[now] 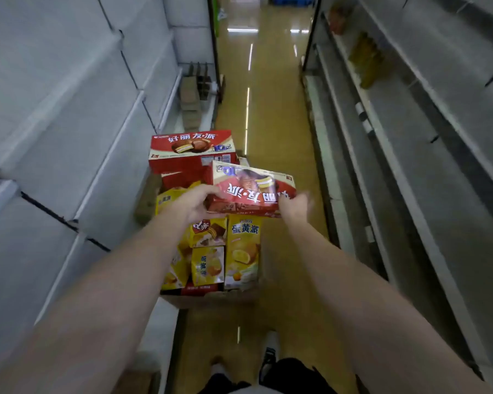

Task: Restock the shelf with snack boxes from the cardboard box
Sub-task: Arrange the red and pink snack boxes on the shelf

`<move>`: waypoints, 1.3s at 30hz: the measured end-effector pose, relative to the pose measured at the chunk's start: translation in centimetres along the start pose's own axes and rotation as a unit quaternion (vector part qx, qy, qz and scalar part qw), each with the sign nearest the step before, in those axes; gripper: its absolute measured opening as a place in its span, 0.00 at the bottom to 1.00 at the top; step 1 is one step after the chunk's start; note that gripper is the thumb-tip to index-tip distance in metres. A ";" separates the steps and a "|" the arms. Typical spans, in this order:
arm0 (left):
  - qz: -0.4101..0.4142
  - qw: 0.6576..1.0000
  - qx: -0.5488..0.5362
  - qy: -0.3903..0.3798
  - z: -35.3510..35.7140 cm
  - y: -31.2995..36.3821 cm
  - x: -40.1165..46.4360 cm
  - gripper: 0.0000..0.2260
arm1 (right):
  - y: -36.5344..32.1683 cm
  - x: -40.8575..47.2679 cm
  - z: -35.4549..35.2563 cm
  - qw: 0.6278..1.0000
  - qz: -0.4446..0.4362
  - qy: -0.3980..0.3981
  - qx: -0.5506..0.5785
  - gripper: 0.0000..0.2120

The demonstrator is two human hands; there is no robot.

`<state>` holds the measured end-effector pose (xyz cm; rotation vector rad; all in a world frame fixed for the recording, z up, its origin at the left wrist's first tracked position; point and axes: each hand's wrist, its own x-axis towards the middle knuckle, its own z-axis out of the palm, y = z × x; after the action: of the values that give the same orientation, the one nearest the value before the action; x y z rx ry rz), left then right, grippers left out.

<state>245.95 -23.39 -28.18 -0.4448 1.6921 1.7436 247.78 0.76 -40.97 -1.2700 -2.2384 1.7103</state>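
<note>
Grey metal shelving lines both sides of the aisle: the left shelf [69,115] shows bare boards all along its visible length, while the right shelf [410,137] carries only a few blurred yellowish goods far up the aisle. Between them runs the glossy tan floor [268,109], and on it, close against the left unit, stands the cardboard box [211,298], open at the top and packed. Its contents are mostly yellow snack boxes [242,251] standing on end, with a second red box [192,152] lying on top at the far end. The red snack box [251,191] in hand is lifted clear above the load, tilted, its printed face up and reading upside down to the wearer. The left hand [195,203] grips its near left edge, fingers curled over the top face. The right hand [295,204] is at the near right corner and looks to be pinching it, though motion blur obscures the fingers. Flattened cardboard [191,95] rests on the low left shelf further along. Assessment: restocking appears to be at an early stage. No snack box is seen placed on any shelf in view, the carton is close to full, and the box now held has yet to be carried across and set down; nearly all stock remains to be moved.
</note>
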 end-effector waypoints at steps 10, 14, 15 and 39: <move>0.049 0.985 -0.046 -0.158 16.8 2.6 -2.0 0.22 | -5.5 -9.3 -19.6 0.967 -0.032 0.244 0.063 0.19; 0.052 0.968 -0.051 -0.240 25.8 2.4 -5.0 0.19 | -5.1 -10.7 -28.9 0.935 -0.003 0.331 0.126 0.39; 0.050 0.961 -0.065 -0.263 28.2 2.3 -5.8 0.19 | -5.2 -10.8 -30.9 0.929 0.001 0.338 0.150 0.40; 0.304 0.826 0.221 -0.420 57.9 7.4 -13.0 0.15 | -13.3 -13.0 -58.5 0.904 -0.133 0.394 0.096 0.18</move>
<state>262.02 30.55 -8.01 1.0440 1.5189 1.4796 277.67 37.65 -2.01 -1.2291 -1.6188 1.0125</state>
